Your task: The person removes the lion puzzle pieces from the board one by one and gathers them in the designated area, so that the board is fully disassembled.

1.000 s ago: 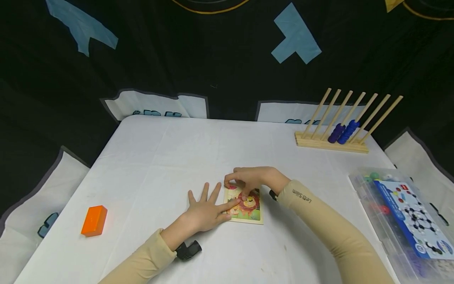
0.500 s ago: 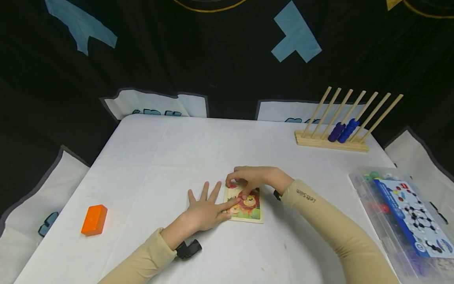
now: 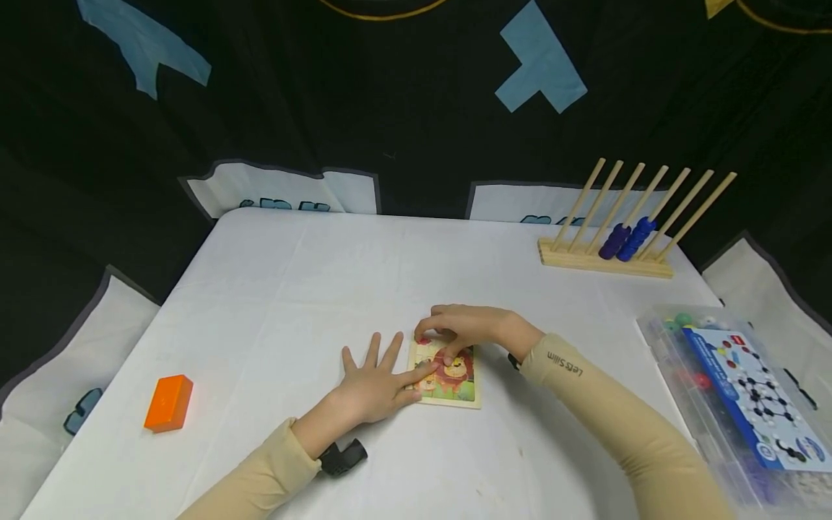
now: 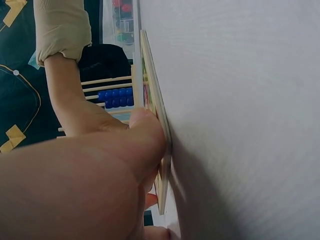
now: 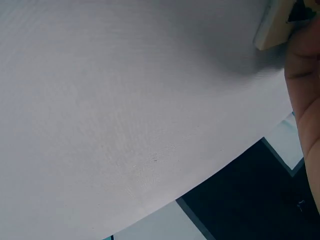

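Observation:
A small wooden jigsaw puzzle [image 3: 458, 391] with a lion picture lies flat on the white table. My left hand [image 3: 373, 393] rests palm down at its left side, fingers spread, with the index finger and thumb over the picture. From above, my right hand [image 3: 469, 326] grips the puzzle with bent fingers at its upper left part and the thumb on the lion. Those fingers hide the top of the picture. Seen edge-on in the left wrist view, the puzzle [image 4: 159, 107] has my left thumb against it. Only a puzzle corner [image 5: 274, 27] shows in the right wrist view.
An orange block [image 3: 169, 403] sits at the left of the table. At the back right stands a wooden peg rack [image 3: 604, 266] with blue and purple beads. A clear plastic case [image 3: 682, 404] with a blue-edged molecule card lies along the right edge.
My right wrist and forearm have shifted slightly to the right, while the fingers stay on the puzzle. The left hand keeps its place on the puzzle.

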`<act>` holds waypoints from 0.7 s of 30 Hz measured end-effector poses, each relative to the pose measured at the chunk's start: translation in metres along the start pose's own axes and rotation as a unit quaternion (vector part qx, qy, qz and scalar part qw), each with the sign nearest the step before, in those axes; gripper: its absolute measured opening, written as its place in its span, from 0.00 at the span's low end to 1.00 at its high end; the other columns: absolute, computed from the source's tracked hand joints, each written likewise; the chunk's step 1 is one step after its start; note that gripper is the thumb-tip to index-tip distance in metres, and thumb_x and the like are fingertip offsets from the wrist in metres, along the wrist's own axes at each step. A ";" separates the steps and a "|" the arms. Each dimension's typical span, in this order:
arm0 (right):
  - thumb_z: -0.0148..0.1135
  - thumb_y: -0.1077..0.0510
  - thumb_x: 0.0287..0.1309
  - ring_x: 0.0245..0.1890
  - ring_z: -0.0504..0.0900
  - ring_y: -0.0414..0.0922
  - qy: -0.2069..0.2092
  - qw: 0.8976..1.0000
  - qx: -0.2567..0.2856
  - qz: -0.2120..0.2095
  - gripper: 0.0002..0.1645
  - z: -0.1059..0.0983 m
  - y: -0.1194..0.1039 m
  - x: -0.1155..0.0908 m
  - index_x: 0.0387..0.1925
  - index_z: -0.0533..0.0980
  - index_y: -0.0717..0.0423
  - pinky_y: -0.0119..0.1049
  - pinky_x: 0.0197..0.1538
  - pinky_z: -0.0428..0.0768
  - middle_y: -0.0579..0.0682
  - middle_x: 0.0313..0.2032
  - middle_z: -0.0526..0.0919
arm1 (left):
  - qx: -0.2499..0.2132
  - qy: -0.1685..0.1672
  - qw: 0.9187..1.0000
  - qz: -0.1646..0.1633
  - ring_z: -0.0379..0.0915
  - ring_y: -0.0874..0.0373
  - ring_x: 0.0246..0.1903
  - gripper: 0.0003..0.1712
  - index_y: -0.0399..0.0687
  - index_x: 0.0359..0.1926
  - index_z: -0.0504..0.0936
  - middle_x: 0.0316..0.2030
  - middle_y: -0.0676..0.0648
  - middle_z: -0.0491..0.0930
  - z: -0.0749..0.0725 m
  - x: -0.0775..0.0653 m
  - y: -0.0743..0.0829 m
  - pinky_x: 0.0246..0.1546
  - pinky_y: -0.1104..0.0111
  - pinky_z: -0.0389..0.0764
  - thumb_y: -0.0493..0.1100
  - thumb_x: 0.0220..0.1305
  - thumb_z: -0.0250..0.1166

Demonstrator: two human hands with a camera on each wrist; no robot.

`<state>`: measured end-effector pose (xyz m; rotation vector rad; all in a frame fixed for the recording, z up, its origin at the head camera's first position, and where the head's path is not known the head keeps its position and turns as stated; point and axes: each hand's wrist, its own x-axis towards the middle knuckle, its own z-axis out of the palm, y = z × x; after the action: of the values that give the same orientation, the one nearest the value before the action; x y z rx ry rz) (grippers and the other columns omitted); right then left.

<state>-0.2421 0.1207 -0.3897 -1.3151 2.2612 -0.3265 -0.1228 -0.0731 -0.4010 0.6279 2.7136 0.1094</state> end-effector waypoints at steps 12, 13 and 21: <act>0.70 0.49 0.41 0.37 0.67 0.41 -0.007 0.999 -0.001 0.033 0.31 -0.003 -0.003 0.003 0.51 0.70 0.38 0.33 0.43 0.68 0.41 0.38 0.69 | 0.002 0.006 1.000 0.001 0.31 0.34 0.64 0.29 0.83 0.65 0.51 0.69 0.40 0.37 -0.002 0.001 -0.001 0.48 0.30 0.42 0.66 0.63 0.42; 0.70 0.49 0.41 0.37 0.67 0.41 -0.008 0.999 0.000 0.035 0.31 -0.003 -0.004 0.003 0.51 0.70 0.38 0.33 0.44 0.68 0.41 0.38 0.69 | 0.002 0.005 1.000 0.001 0.31 0.34 0.64 0.29 0.83 0.65 0.51 0.69 0.40 0.37 -0.002 0.001 -0.001 0.48 0.30 0.42 0.66 0.63 0.42; 0.73 0.53 0.39 0.34 0.65 0.41 -0.032 0.998 0.019 0.051 0.30 -0.006 -0.009 0.010 0.46 0.69 0.39 0.32 0.38 0.68 0.46 0.35 0.68 | -0.006 0.001 1.000 0.004 0.30 0.34 0.64 0.29 0.83 0.65 0.51 0.69 0.40 0.37 -0.001 0.000 -0.001 0.48 0.30 0.42 0.66 0.63 0.42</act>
<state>-0.2426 0.1070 -0.3833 -1.1696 2.2482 -0.2856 -0.1236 -0.0737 -0.4001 0.6362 2.7112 0.1298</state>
